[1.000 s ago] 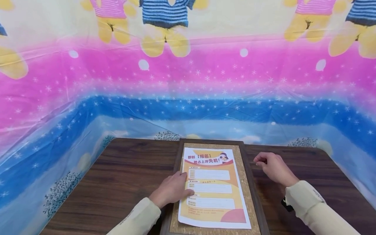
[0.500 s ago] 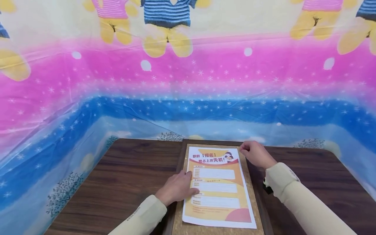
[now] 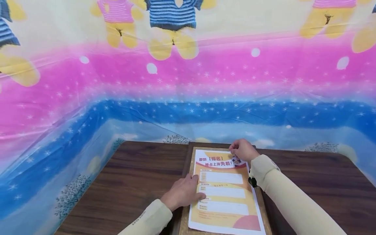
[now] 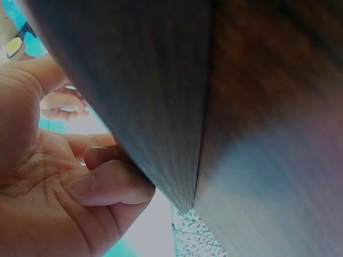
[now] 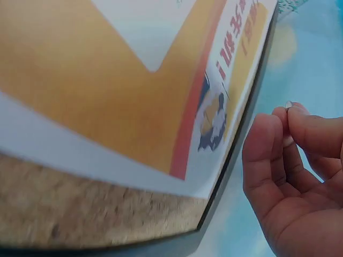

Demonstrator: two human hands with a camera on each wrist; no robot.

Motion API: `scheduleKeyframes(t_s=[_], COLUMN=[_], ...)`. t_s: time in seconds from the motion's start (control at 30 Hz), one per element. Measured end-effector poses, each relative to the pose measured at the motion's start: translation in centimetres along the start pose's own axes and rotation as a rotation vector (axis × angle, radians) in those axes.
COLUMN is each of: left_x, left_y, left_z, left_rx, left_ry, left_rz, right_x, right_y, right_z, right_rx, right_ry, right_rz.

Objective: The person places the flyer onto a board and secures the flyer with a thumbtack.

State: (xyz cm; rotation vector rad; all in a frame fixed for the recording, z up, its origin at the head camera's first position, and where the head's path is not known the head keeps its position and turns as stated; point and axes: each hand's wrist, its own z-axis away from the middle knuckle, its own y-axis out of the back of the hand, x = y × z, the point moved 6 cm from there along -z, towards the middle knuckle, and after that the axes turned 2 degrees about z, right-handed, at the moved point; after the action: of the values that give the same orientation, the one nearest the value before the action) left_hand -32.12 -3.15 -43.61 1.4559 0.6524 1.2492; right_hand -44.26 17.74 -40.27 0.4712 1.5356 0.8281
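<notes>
A printed poster (image 3: 223, 202) with yellow, red and white panels lies on a framed cork board (image 3: 259, 199). My left hand (image 3: 183, 192) rests over the board's left side, its thumb and forefinger pressing the poster's left margin. In the left wrist view, other fingers (image 4: 115, 182) of this hand bend in beside the wooden frame (image 4: 155, 96). My right hand (image 3: 243, 150) is over the poster's top right corner, by the cartoon figure. Between right thumb and forefinger it pinches a small clear pin (image 5: 288, 104), mostly hidden by the fingertips.
The board lies lengthwise on a dark wood table (image 3: 132, 173), its far end at the table's back edge. A printed cloth (image 3: 188, 114) with pink and blue bands hangs around the back and sides. A dark wristband (image 3: 252, 181) sits on the right wrist.
My right hand has moved left, from over the table right of the board to the poster's top right corner. My left hand keeps pressing the poster's left margin. The view has shifted slightly.
</notes>
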Motion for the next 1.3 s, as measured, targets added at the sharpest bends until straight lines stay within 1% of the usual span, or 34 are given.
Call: scheduleKeyframes(t_s=[0.1, 0.2, 0.37, 0.6, 0.93, 1.13, 1.3], left_x=[0.2, 0.3, 0.6, 0.9, 0.6, 0.5, 0.3], left_y=[-0.1, -0.1, -0.1, -0.3, -0.1, -0.1, 0.0], left_z=[0.0, -0.1, -0.1, 0.0, 0.1, 0.2, 0.2], left_rx=[-0.009, -0.007, 0.007, 0.024, 0.030, 0.038, 0.040], left_ry=[0.003, 0.003, -0.009, -0.019, -0.022, -0.028, -0.043], left_rz=[-0.003, -0.014, -0.021, -0.039, -0.065, -0.099, -0.109], right_x=[0.2, 0.3, 0.1, 0.2, 0.9, 0.7, 1.0], right_y=[-0.5, -0.9, -1.3, -2.1, -3.1, -3.4, -3.6], right_z=[-0.3, -0.8, -1.6, -2.4, -3.5, -3.8, -4.2], right_rx=[-0.025, -0.031, -0.011, 0.010, 0.051, 0.026, 0.016], right_ry=[-0.038, -0.050, -0.058, -0.100, -0.161, -0.177, -0.221], right_rz=[-0.040, -0.030, 0.040, 0.023, 0.033, -0.006, -0.049])
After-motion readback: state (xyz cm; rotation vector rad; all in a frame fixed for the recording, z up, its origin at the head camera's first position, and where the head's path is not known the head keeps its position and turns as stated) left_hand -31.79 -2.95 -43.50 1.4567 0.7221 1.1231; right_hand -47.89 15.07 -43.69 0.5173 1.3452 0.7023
